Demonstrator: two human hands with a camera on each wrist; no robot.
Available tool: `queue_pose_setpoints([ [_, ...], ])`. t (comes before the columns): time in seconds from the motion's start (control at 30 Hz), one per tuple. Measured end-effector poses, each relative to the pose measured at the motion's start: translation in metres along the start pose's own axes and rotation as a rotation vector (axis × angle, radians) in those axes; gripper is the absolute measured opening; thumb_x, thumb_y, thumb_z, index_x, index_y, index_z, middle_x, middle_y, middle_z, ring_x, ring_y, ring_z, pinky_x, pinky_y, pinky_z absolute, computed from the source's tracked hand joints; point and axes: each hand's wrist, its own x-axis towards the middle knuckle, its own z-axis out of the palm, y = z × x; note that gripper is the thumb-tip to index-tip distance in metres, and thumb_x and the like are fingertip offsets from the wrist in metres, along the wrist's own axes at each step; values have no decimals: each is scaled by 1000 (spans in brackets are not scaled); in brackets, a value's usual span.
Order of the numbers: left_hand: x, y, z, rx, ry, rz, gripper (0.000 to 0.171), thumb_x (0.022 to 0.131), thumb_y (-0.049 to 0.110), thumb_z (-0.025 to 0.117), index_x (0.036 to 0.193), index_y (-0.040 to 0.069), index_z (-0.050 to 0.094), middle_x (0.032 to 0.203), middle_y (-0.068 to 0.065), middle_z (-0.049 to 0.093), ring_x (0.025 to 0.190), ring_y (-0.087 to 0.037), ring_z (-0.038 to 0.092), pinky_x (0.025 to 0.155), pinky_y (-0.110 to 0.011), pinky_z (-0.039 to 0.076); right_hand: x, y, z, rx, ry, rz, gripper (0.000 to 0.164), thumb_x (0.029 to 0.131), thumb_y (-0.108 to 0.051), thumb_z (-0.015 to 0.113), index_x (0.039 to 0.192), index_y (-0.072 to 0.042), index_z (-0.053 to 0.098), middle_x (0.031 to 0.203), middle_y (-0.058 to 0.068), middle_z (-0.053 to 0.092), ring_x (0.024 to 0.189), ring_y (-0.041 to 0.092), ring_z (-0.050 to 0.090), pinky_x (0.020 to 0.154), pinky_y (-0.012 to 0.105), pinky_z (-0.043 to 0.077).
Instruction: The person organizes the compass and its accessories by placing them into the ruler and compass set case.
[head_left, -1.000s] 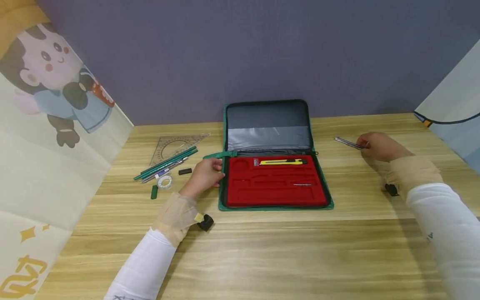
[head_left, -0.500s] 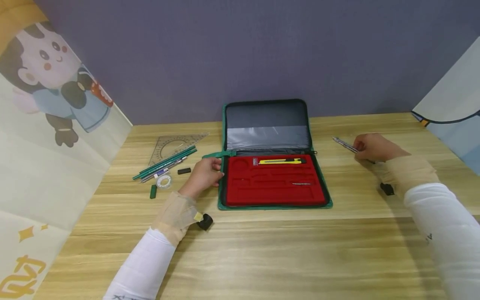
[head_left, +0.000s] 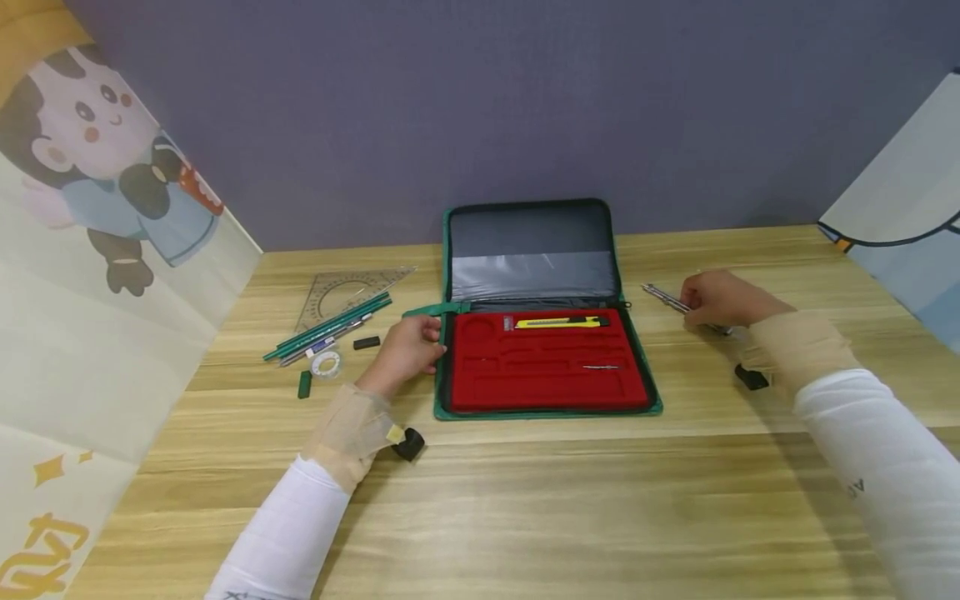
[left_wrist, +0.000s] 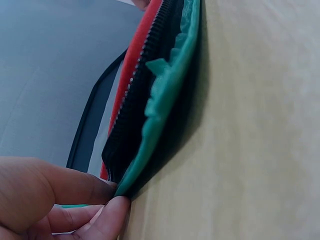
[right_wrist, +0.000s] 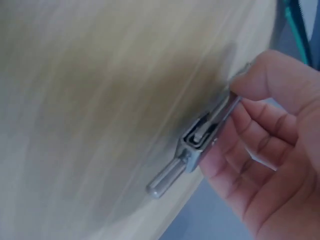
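My left hand (head_left: 408,352) pinches the left edge of a green zip case (head_left: 442,400) between thumb and fingers; the left wrist view shows that edge (left_wrist: 150,125) up close. The case lies unzipped with its lid up, and a red moulded tray (head_left: 547,392) fills its base. In the tray are a yellow utility knife (head_left: 562,322) and a thin metal piece (head_left: 602,367). Right of the case, my right hand (head_left: 723,298) holds a metal drawing compass (right_wrist: 207,125) by its legs, above the table. Its short handle and hinge show in the right wrist view.
Left of the case lie a clear set square (head_left: 318,292), green pencils (head_left: 330,327), a white ring-shaped item (head_left: 326,364), a black block (head_left: 367,342) and a green block (head_left: 304,384). A dark partition (head_left: 525,100) stands behind the table.
My right hand has drawn the compass leftward, nearer the case, and its hold has shifted along the legs. My left hand has stayed on the case edge.
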Motion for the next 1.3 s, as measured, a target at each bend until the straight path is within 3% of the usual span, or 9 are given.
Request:
queue_pose_setpoints([
  [0.4, 0, -1, -1, -12, -4, -3, 39, 80, -4, 61, 118, -3, 51, 99, -13, 51, 73, -20, 57, 54, -26, 52, 2, -33, -6, 76, -25, -89, 12, 74, -5, 66, 83, -7, 58, 77, 0, 57, 68, 15, 51, 56, 32, 44],
  [1.03, 0, -1, -1, -14, -12, -9, 39, 81, -3, 61, 118, -2, 50, 98, -12, 50, 73, -19, 57, 54, -26, 51, -6, -34, -15, 91, -16, -106, 16, 73, -3, 65, 86, -5, 58, 80, 1, 55, 69, 14, 55, 56, 31, 46],
  [1.3, 1, -1, -1, -17, -12, -2, 39, 81, -3, 61, 118, -2, 50, 98, -12, 50, 72, -19, 57, 54, -26, 51, -1, -49, -16, 85, -13, -165, 15, 72, -2, 64, 84, -8, 57, 75, -3, 55, 64, 11, 53, 53, 29, 44],
])
